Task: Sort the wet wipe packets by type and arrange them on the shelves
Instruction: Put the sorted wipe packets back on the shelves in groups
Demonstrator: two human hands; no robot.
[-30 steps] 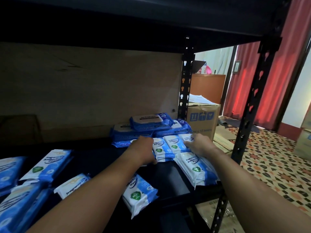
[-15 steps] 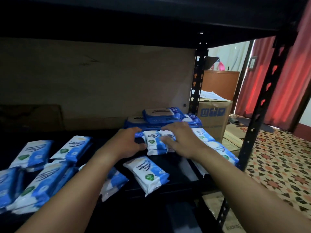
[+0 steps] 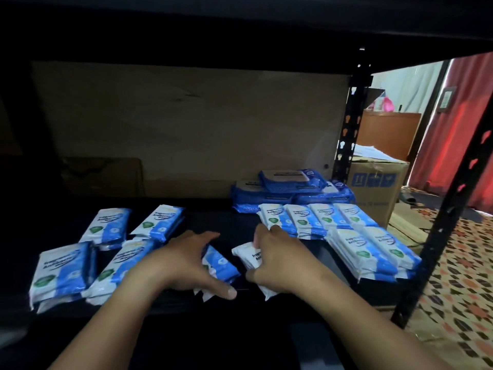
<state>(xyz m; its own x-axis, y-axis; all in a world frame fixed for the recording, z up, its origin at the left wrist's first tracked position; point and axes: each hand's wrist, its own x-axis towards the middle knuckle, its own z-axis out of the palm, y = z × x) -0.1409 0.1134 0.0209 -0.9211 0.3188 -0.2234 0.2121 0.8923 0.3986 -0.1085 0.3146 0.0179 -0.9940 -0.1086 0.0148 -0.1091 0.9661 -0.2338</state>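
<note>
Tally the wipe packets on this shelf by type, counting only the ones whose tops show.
Small white-and-blue packets: 12
Large dark blue packs: 3
Total: 15; any stacked underneath are hidden.

Dim, shadowed foreground; daylight from right

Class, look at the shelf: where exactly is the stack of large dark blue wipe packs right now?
In the head view, the dark blue packs sit at the shelf's back right, against the cardboard backing, directly behind the row of small white-and-blue packets and beside the rear upright post.
</note>
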